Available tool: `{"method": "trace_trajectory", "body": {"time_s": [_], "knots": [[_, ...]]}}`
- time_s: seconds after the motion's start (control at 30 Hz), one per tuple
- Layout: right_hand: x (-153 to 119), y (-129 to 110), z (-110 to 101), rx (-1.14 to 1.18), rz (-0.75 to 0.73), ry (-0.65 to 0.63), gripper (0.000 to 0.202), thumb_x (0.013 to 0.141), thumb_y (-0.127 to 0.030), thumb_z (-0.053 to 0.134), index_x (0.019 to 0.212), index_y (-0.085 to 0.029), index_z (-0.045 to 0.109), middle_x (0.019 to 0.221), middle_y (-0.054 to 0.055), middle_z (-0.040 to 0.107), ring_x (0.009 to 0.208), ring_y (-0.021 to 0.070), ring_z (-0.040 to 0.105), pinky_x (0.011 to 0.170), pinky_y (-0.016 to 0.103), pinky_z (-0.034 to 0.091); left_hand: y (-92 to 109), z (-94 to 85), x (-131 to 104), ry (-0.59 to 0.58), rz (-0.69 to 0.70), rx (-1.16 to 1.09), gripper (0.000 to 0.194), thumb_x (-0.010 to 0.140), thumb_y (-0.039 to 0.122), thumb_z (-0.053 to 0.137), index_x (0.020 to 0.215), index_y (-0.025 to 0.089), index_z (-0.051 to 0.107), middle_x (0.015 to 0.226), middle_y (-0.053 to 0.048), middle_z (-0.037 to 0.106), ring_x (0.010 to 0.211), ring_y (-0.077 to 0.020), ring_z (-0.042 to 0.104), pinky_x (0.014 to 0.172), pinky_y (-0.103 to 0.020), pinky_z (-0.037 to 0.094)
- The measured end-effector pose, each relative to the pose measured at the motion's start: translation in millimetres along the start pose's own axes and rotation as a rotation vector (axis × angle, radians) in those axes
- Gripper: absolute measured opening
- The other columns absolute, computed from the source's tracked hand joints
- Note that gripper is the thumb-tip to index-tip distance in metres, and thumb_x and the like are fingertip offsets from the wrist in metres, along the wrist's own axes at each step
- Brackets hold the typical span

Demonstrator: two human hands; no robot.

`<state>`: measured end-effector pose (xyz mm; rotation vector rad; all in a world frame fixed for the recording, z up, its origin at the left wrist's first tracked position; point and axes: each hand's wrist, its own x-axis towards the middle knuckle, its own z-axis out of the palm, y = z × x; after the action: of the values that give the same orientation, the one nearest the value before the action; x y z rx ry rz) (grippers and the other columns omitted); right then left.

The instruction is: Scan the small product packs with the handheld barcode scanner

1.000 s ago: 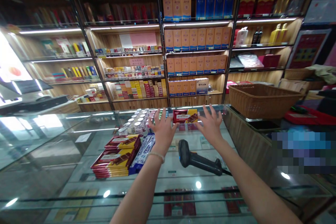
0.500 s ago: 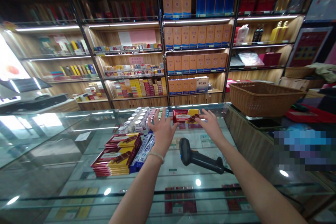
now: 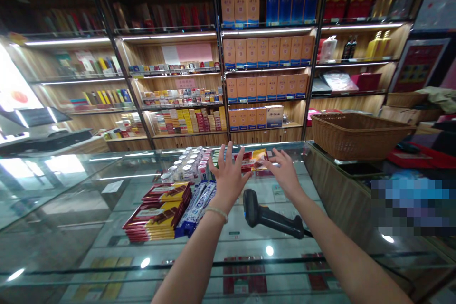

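Note:
A red and yellow chocolate packet (image 3: 253, 159) lies near the back of the glass counter, between my hands. My left hand (image 3: 229, 176) has its fingers spread and partly covers the packet's left end. At the packet's right end is my right hand (image 3: 284, 171), its fingertips touching or very close to the wrapper. A black scanner (image 3: 272, 216) rests on the glass below my hands. To the left are stacked chocolate packets (image 3: 156, 216), blue and white packets (image 3: 197, 206) beside them, and several small lidded jars (image 3: 187, 166) behind.
A brown wicker basket (image 3: 359, 135) stands on the right-hand counter. Shelves (image 3: 267, 71) of boxes and bottles line the back wall. A white paper (image 3: 113, 186) lies at the left of the glass counter (image 3: 228, 242).
My left hand has moved right, now overlapping the packet's left end. The packet looks slightly tilted and turned. My right hand has shifted only a little.

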<state>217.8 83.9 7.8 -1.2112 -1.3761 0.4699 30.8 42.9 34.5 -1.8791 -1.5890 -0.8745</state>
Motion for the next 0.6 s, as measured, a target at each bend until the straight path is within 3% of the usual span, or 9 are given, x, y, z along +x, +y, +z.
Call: {"method": "trace_trajectory", "body": {"time_s": [0.37, 0.6], "knots": [[-5.6, -11.3, -3.1, -0.009, -0.054, -0.016, 0.022, 0.081, -0.048, 0.074, 0.075, -0.027, 0.076, 0.153, 0.008, 0.059, 0.152, 0.033, 0.035, 0.126, 0.061, 0.018, 0.5, -1.6, 1.1, -0.003, 0.08, -0.057, 0.068, 0.077, 0.038, 0.086, 0.14, 0.029, 0.062, 0.17, -0.017, 0.033, 0.158, -0.0409, 0.028, 0.126, -0.072, 0.004], [-13.3, -26.8, -8.3, -0.012, -0.128, -0.062, 0.028, 0.084, -0.057, 0.072, 0.083, -0.029, 0.079, 0.16, 0.005, 0.052, 0.155, 0.0329, 0.03, 0.127, 0.062, 0.017, -0.8, -2.0, 3.7, 0.04, 0.104, -0.086, 0.055, 0.085, 0.042, 0.075, 0.135, 0.023, 0.063, 0.17, -0.018, 0.033, 0.159, -0.0389, 0.028, 0.127, -0.069, -0.002]]}}
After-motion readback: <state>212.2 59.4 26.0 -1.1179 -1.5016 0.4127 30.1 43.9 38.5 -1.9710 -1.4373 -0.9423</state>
